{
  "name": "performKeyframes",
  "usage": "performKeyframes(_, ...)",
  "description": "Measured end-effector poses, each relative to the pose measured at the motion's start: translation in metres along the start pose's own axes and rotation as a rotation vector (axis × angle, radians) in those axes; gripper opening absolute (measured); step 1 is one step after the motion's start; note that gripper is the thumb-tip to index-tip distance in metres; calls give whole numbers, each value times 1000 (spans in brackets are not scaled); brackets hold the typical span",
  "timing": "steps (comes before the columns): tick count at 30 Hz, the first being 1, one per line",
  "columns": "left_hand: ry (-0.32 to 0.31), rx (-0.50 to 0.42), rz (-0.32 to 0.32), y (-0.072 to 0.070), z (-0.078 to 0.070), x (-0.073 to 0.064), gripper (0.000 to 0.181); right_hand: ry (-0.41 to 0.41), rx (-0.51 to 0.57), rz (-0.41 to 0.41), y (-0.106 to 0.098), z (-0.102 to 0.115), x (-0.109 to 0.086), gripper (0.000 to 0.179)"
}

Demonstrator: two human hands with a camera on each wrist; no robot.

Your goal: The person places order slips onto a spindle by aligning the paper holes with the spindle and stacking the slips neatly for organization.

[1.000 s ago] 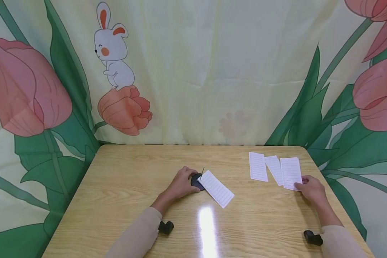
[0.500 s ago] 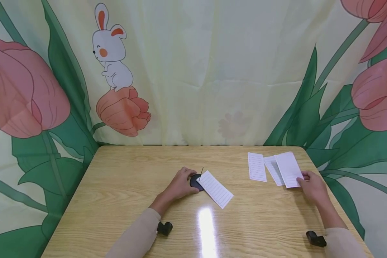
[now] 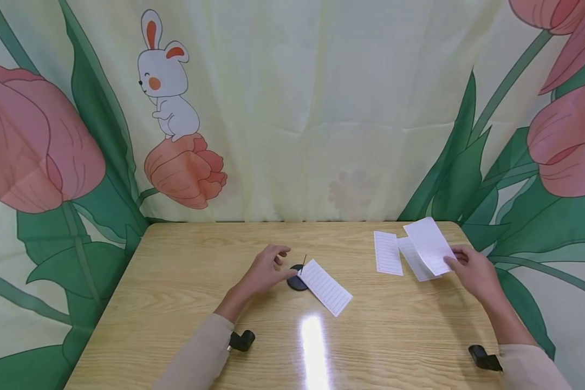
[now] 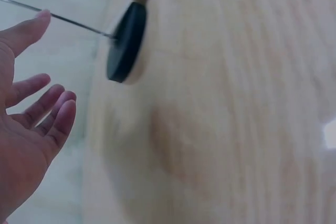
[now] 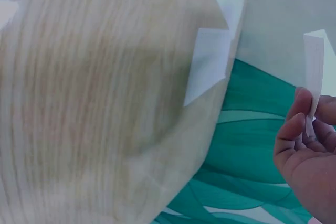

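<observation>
Behind the wooden table, tulip-print curtain.

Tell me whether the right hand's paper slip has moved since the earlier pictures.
Yes, up and slightly left in the head view: the paper slip in the right hand now overlaps the table's far edge, having been below it.

No words, numbers or brand names are legible. The only marks that can be made out are parallel lines across two white paper slips: the central slip, one corner of which overlaps the black round base, and the upright slip near the far edge of the tabletop. Whether these lines are ruling or fine print cannot be told. Any marks on the raised slip, near the far right corner, are too faint to read.
</observation>
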State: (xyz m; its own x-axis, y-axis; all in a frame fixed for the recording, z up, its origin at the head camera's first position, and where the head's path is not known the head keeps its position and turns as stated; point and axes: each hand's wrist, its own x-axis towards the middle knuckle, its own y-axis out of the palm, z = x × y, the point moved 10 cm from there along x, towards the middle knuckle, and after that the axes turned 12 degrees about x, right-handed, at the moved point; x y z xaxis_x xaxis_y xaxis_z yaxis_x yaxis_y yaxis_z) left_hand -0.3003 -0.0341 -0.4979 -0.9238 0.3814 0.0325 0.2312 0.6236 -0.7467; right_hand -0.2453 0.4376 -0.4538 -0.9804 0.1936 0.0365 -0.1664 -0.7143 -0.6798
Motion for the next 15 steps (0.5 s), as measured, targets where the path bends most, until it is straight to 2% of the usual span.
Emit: performKeyframes(15,55,-25,-127,-39,-29,2,47,-121,20,76,4,60,0,42)
